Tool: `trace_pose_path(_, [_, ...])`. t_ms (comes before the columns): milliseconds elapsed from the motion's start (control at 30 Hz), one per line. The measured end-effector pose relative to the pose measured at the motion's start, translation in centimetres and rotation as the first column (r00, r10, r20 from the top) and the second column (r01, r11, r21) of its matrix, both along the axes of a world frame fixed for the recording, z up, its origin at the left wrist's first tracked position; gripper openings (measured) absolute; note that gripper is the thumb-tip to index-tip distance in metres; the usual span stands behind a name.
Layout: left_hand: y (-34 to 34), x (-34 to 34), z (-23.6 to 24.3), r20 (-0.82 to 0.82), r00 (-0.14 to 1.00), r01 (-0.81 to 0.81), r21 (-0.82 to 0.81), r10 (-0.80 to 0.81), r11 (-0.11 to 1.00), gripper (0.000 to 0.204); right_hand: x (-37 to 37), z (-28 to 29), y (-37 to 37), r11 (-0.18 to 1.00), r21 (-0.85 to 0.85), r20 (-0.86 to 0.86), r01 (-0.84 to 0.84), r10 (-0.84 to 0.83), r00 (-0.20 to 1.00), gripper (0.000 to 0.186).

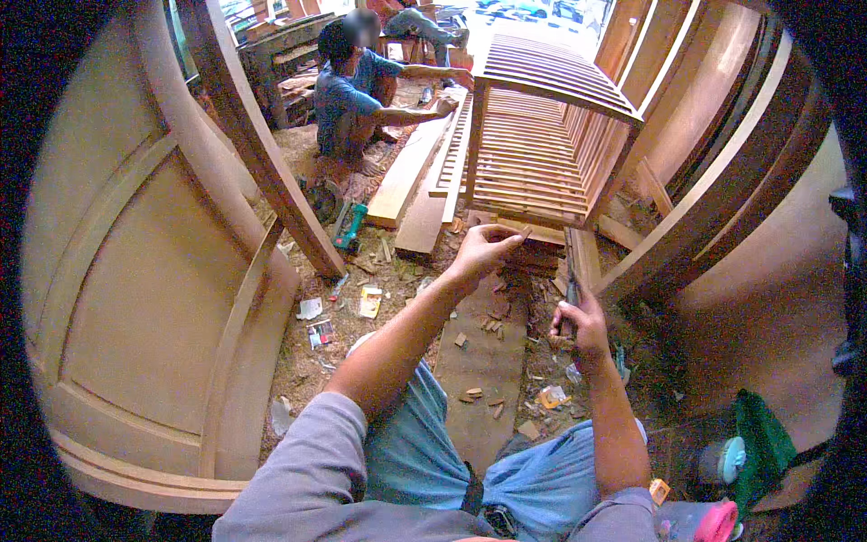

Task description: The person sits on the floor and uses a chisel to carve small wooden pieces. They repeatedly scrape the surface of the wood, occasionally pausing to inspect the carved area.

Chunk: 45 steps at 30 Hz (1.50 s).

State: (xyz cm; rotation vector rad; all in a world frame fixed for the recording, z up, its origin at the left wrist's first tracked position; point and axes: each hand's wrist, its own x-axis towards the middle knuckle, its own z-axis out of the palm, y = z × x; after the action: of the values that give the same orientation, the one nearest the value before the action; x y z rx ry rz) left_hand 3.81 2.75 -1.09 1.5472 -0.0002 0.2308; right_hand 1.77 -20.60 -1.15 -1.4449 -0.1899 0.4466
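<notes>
My left hand [486, 253] is held out in front of me, thumb and forefinger pinched on a small wood chip [526, 233]. Just beyond it lies the low end of a slatted wooden frame [533, 167]. To the right, my right hand [580, 327] is wrapped around a long, narrow dark tool [572, 271] that points away from me; its exact kind is not clear. Below both hands a wide wooden board [479, 388] runs between my knees, with several small wood offcuts [471, 395] on it.
A person in a blue shirt [348, 104] crouches at the far left beside long planks [420, 172]. A green power tool [350, 228] lies near them. Curved wooden panels [153, 271] stand left, more panels [750, 298] right. Shavings and paper scraps [370, 303] litter the floor.
</notes>
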Motion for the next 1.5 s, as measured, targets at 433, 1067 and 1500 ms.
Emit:
trace_pose_path(433, [-5.8,5.6,1.2,0.109,0.993,0.070,-0.274,-0.041,0.959,0.031,-0.8,1.4,-0.7,0.979,-0.103,0.453,0.175,-0.110,0.884,0.053])
trace_pose_path(1067, [-8.6,3.3,2.5,0.089,0.996,0.019,-0.115,-0.009,0.993,0.021,0.4,1.0,-3.4,0.992,-0.056,0.414,0.110,-0.077,0.907,0.048])
trace_pose_path(1500, [-8.0,2.6,2.8,0.202,0.969,-0.203,0.347,0.139,0.916,0.017,5.7,0.2,-6.7,0.611,0.489,0.075,0.623,-0.741,0.667,0.020])
